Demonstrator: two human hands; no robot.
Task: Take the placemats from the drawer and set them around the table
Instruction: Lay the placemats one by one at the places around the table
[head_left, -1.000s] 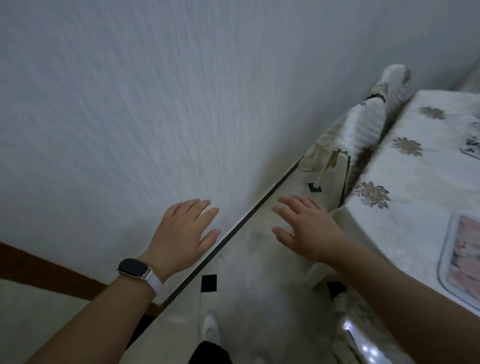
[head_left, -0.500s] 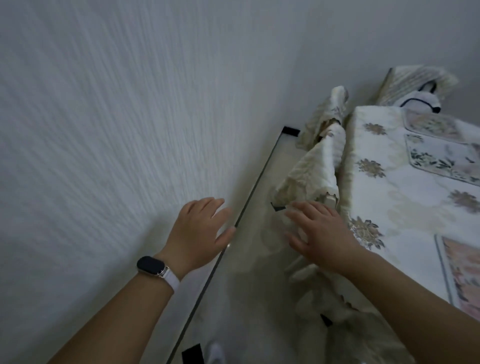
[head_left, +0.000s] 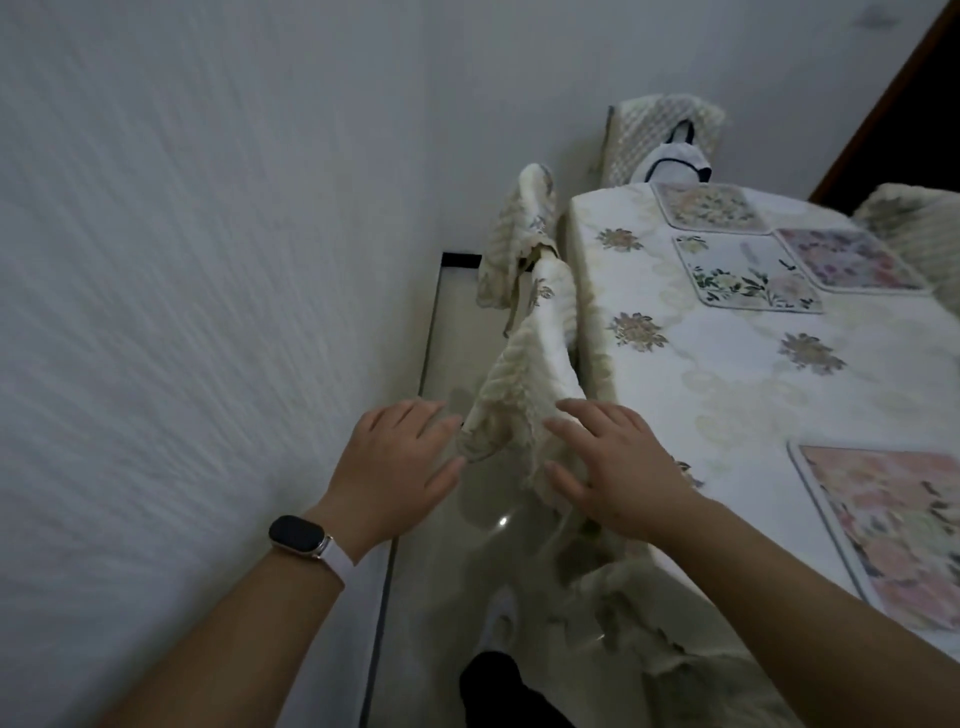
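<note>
1. The left hand (head_left: 397, 470) is held out palm down with fingers spread and nothing in it, above the pale floor (head_left: 447, 332) beside the white wall (head_left: 208, 260); a dark smartwatch (head_left: 300, 536) on a white band sits on its wrist.
2. The right hand (head_left: 613, 467) is likewise flat and spread, gripping nothing; its fingertips lie in front of the cream lace cover of the nearest chair (head_left: 524, 384), though whether they touch it cannot be told.
3. The table (head_left: 727, 374) stands to the right under a white cloth with floral motifs; four placemats lie on it.
4. A pink floral placemat (head_left: 898, 530) lies at the near right edge; a white placemat with green leaves (head_left: 743, 275) lies further along.
5. A cream patterned placemat (head_left: 709, 205) is at the far end, and a pink-and-lilac placemat (head_left: 852, 260) just to its right overlaps the white one's corner.
6. A second covered chair (head_left: 519, 234) stands beyond the first along the table's left side; a third (head_left: 660, 130) stands at the far end.
</note>
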